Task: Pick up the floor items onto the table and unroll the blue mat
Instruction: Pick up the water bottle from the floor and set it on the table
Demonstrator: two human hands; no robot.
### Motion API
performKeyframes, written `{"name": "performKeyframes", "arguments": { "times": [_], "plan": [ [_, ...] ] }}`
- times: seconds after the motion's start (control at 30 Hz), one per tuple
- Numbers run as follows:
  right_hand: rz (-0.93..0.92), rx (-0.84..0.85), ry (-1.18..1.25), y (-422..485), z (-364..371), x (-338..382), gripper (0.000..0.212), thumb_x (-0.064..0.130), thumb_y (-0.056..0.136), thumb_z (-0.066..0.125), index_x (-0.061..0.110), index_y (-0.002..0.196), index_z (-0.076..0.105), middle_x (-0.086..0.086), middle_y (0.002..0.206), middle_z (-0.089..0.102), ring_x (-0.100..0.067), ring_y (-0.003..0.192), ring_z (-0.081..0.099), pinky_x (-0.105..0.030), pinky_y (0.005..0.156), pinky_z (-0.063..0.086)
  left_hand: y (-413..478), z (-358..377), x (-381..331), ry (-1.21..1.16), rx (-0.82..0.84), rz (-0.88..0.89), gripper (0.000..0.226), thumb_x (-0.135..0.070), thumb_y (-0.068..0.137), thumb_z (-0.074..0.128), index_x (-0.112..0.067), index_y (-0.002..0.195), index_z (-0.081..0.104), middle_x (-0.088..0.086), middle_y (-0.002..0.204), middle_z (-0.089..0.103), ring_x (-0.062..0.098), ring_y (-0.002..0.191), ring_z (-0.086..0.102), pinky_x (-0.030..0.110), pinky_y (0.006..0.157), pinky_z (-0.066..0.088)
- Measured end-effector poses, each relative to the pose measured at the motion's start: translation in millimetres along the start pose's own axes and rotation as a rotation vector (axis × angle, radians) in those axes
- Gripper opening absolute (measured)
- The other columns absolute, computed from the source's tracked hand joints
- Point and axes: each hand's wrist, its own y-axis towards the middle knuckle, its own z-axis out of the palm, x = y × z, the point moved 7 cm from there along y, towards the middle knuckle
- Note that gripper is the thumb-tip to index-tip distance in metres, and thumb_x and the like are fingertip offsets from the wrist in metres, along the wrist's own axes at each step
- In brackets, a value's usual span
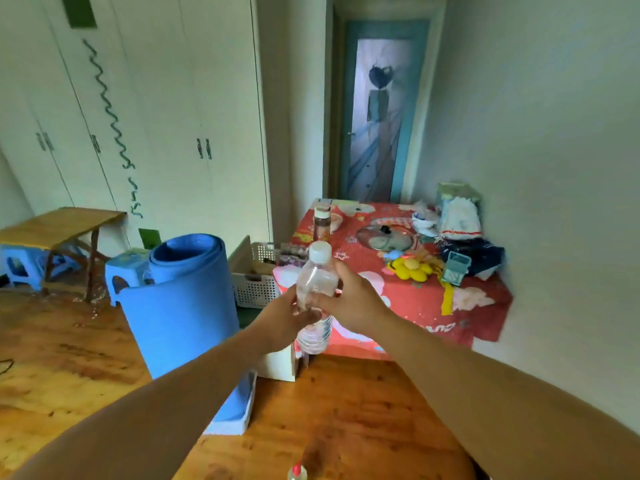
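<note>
"What was the room like?"

"A white wardrobe point(156, 98) stood at the left, with a low wooden bench point(59, 226) and blue stools point(126, 271) on the wooden floor point(346, 410). Then came the blue mat point(183, 306), rolled and standing on end, with a white basket point(254, 282) behind it. The table point(426, 306), covered in red, sat against the right wall point(554, 133)."

"And the bottle point(317, 271)?"

"It was clear plastic with a white cap, held upright in the air before the table's near corner. The left hand point(287, 320) gripped its middle, and the right hand point(353, 299) wrapped round it from the other side."
</note>
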Motion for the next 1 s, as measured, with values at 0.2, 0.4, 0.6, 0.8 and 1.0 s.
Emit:
{"name": "performKeyframes", "arguments": {
  "times": [0.2, 0.4, 0.6, 0.8, 1.0],
  "plan": [
    [-0.115, -0.155, -0.065, 8, -119, 74, 0.062, 0.036, 0.078, 0.073, 0.028, 0.131, 0.043, 0.007, 0.118, 0.058, -0.017, 0.106, 0.057, -0.032, 0.089, 0.045, 30, -10, -146, -0.035, -0.016, 0.182, 0.026, -0.021, 0.085, 0.064, -0.026, 0.109, 0.056, -0.007, 0.096, 0.067, 0.011, 0.093, 0.061, 0.018, 0.077, 0.047],
    [-0.141, -0.270, -0.093, 10, -203, 90, 0.056, 0.039, 0.079, 0.071, 0.034, 0.128, 0.045, 0.006, 0.116, 0.063, -0.016, 0.103, 0.060, -0.041, 0.092, 0.050, 52, 12, -233, -0.049, 0.013, 0.305, 0.032, -0.027, 0.088, 0.061, -0.021, 0.118, 0.054, -0.009, 0.099, 0.067, 0.001, 0.089, 0.063, 0.011, 0.071, 0.046],
    [-0.088, -0.315, -0.136, 27, -236, 61, 0.055, 0.042, 0.083, 0.066, 0.032, 0.131, 0.042, 0.004, 0.124, 0.059, -0.019, 0.110, 0.057, -0.047, 0.096, 0.048, 92, 38, -243, -0.051, 0.013, 0.319, 0.040, -0.031, 0.088, 0.060, -0.021, 0.124, 0.049, -0.004, 0.110, 0.063, 0.013, 0.101, 0.059, 0.024, 0.082, 0.046],
    [-0.008, -0.333, -0.176, 74, -250, 13, 0.055, 0.039, 0.086, 0.063, 0.025, 0.135, 0.041, -0.001, 0.131, 0.056, -0.021, 0.114, 0.054, -0.038, 0.096, 0.045, 164, 64, -227, -0.104, 0.087, 0.324, 0.038, -0.029, 0.088, 0.060, -0.024, 0.125, 0.050, -0.006, 0.112, 0.064, 0.014, 0.104, 0.060, 0.023, 0.084, 0.046],
    [0.028, -0.323, -0.239, 153, -274, -13, 0.056, 0.041, 0.087, 0.062, 0.023, 0.135, 0.041, -0.003, 0.131, 0.056, -0.024, 0.114, 0.055, -0.045, 0.098, 0.045, 253, 59, -224, -0.154, 0.088, 0.335, 0.037, -0.025, 0.086, 0.063, -0.022, 0.121, 0.052, -0.005, 0.109, 0.065, 0.013, 0.102, 0.060, 0.022, 0.080, 0.045]
  ]
}}
